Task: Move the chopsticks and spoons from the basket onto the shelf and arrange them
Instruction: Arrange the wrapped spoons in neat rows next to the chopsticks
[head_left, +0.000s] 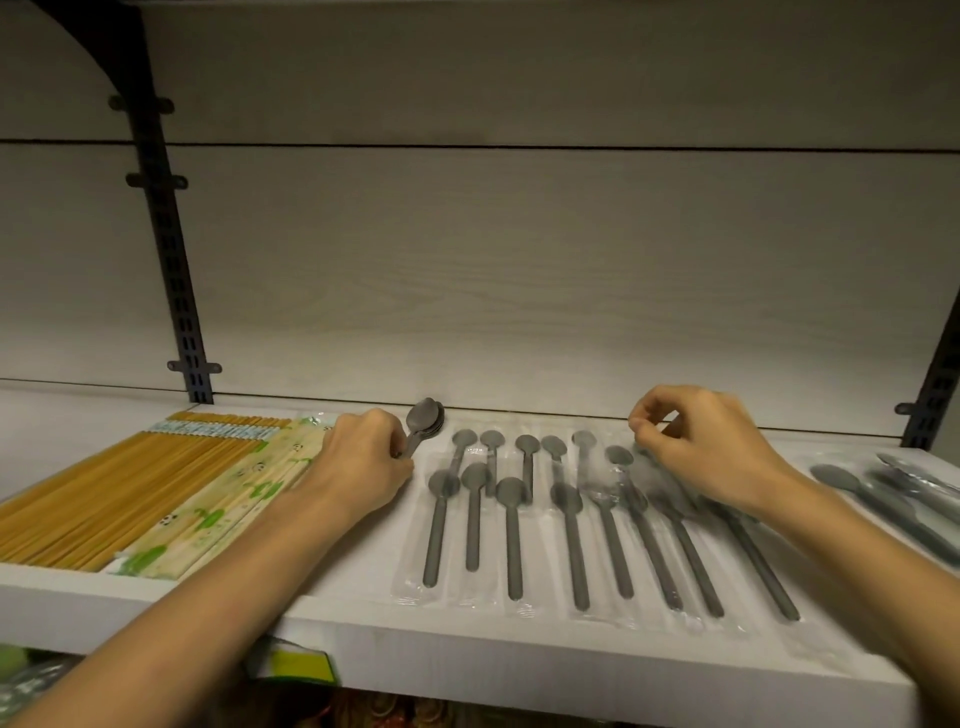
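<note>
On the white shelf (363, 618) lie yellow chopsticks (104, 493) at the left and paper-wrapped chopstick packs (228, 499) beside them. My left hand (363, 462) grips a small stack of grey spoons (426, 423) by their handles, bowls toward the back wall. Several grey spoons in clear wrappers (519, 519) lie in rows across the middle. My right hand (701, 447) hovers over the right end of these rows, fingers curled and pinching at a clear wrapper (618, 475). No basket is in view.
More wrapped grey spoons (883, 499) lie at the far right of the shelf. Black slotted uprights (176, 280) stand at the left and right (935, 384) of the pale back wall. Coloured items (301, 665) show below the shelf edge.
</note>
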